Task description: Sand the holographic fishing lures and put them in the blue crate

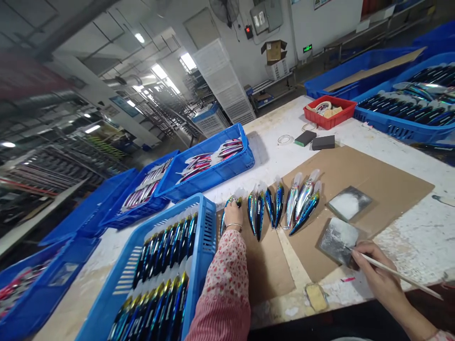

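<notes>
My left hand (233, 215) is closed on a blue fishing lure (223, 221) at the left end of a row of lures on brown cardboard (266, 270). Beside it lie several blue and silver lures (260, 215), tails pointing away from me. My right hand (373, 265) grips a thin wooden stick (401, 275), its tip at a dark square plate (339, 240) smeared with white. Behind that plate sits a second one (350, 203), also coated white. A yellowish pad (316, 297) rests near the table's front edge.
A light blue basket (209, 227) of lures stands left of my left arm. Dark blue bins (227, 175) with pink lures stand behind it. Farther back are black blocks (323, 142), a red tray (332, 122) and a blue basket (398, 130) at the right.
</notes>
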Action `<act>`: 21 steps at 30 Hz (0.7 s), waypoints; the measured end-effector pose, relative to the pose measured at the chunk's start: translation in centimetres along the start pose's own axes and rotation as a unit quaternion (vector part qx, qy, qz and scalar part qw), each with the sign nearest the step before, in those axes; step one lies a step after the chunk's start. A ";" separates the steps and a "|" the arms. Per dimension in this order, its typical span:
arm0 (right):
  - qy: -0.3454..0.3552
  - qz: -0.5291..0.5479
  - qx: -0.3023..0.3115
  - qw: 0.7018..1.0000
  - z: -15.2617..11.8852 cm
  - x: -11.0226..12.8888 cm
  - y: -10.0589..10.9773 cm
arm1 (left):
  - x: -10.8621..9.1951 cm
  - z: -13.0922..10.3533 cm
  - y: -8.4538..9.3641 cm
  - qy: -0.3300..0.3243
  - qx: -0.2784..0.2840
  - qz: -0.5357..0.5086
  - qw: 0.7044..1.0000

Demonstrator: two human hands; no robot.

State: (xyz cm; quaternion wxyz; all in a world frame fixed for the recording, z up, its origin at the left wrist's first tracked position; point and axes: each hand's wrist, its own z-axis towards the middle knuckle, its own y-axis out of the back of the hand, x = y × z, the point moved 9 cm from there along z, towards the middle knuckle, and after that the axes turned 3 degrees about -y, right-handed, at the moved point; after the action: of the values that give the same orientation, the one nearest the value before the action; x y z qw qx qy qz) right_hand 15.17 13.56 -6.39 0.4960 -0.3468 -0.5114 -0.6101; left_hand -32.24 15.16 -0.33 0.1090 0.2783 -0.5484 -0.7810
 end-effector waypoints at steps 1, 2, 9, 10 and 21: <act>0.002 0.002 -0.001 1.000 0.0 0.1 0.0 | -0.4 -0.3 0.6 -0.012 -0.006 -0.008 1.000; 0.003 0.003 -0.001 1.000 0.0 0.1 -0.1 | -1.0 -0.6 1.3 -0.028 -0.012 -0.018 0.999; 0.002 0.004 -0.001 1.000 0.4 0.4 -0.2 | -8.3 -6.6 7.1 -0.192 -0.027 -0.118 0.974; 0.004 0.007 0.002 1.000 0.4 0.7 -0.3 | -9.4 -7.7 7.4 -0.214 -0.020 -0.134 0.967; 0.003 0.033 0.024 0.999 0.8 2.0 -0.8 | -16.8 -16.0 1.9 0.008 0.358 -0.489 0.795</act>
State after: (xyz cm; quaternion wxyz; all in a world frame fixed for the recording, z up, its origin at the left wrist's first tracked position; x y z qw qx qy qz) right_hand 13.78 13.81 -4.55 0.5256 -0.3492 -0.5126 -0.5823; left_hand -9.85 9.72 2.81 -0.3907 0.5349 -0.5788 -0.4756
